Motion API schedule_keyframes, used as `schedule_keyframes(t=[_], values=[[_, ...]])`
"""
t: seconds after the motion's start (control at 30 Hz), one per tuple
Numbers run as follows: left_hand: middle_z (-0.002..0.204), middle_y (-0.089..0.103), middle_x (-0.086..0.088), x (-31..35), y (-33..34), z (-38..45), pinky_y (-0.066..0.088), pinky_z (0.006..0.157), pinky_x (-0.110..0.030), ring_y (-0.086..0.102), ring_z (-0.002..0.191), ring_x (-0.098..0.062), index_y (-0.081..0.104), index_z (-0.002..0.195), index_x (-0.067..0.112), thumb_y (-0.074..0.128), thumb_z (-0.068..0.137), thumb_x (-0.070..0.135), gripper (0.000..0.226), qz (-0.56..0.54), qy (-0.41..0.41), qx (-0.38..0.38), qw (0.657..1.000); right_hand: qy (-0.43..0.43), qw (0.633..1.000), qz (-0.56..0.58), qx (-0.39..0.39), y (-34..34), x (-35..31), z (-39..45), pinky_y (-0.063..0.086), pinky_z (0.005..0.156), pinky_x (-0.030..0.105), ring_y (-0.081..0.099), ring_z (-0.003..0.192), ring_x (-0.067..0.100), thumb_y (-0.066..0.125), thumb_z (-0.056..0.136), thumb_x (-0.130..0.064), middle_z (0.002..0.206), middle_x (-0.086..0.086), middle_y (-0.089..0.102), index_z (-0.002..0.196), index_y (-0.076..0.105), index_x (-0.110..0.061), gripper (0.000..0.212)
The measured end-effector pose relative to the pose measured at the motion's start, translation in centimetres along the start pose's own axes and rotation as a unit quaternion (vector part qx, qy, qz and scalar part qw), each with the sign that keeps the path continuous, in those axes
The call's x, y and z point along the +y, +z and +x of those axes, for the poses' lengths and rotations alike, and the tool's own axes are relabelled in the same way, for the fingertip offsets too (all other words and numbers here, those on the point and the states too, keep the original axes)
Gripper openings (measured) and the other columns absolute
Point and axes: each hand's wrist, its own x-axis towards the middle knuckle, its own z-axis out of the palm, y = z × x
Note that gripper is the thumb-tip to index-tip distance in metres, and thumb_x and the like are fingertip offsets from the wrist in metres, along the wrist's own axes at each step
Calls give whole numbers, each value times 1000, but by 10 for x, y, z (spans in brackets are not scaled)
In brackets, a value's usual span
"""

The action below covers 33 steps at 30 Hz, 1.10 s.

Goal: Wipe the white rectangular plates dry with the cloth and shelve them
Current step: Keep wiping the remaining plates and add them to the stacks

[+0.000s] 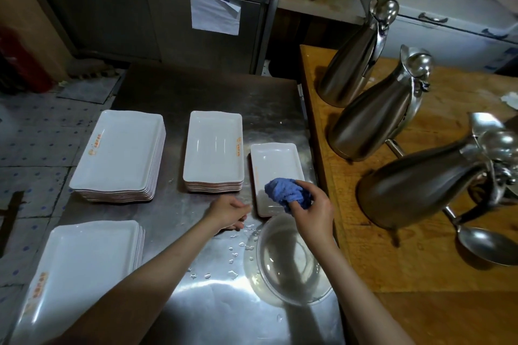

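Head view, lower centre-right of the frame: we see a single white rectangular plate (276, 168) lying flat on the steel counter (196, 98), just right of a stack of like plates (214, 151). We judge it rigid, breakable and slick while wet, best taken by its raised long rims. Our right hand (314, 209) curls its fingers round a bunched blue cloth (286, 194), soft and absorbent, pressed onto the plate's near end. Our left hand (228, 211) rests loosely curled on the counter beside the near-left corner, grasping nothing. Water droplets (232, 249) dot the steel nearby.
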Motion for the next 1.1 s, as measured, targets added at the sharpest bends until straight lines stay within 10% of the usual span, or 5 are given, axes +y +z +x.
schedule_keyframes(t=[0.23,0.5,0.83,1.1], values=[[60,66,-14,19,36,8,48,54,-27,60,44,-21,45,59,17,73,77,40,40,119,34,79,989,24,999,7,21,-15,16,10,54,85,41,62,96,16,67,74,-3,105,3,66,113,65,-16,41],[36,48,11,25,46,14,36,34,-11,52,35,-9,44,55,19,67,84,23,37,199,72,96,973,37,998,22,35,-32,22,15,50,82,23,61,95,10,66,76,0,103,-4,65,113,65,-14,40],[113,66,-11,17,42,30,48,88,-35,60,104,-32,62,112,11,55,89,29,30,262,56,99,958,38,998,36,38,-37,28,18,45,77,9,59,89,2,67,76,0,101,-6,64,111,65,-14,38],[100,62,-19,8,52,24,45,42,-27,64,54,-19,49,110,7,45,95,14,17,170,84,103,977,44,997,47,42,-39,30,17,46,75,10,59,89,0,67,77,1,96,-11,62,110,65,-17,37]])
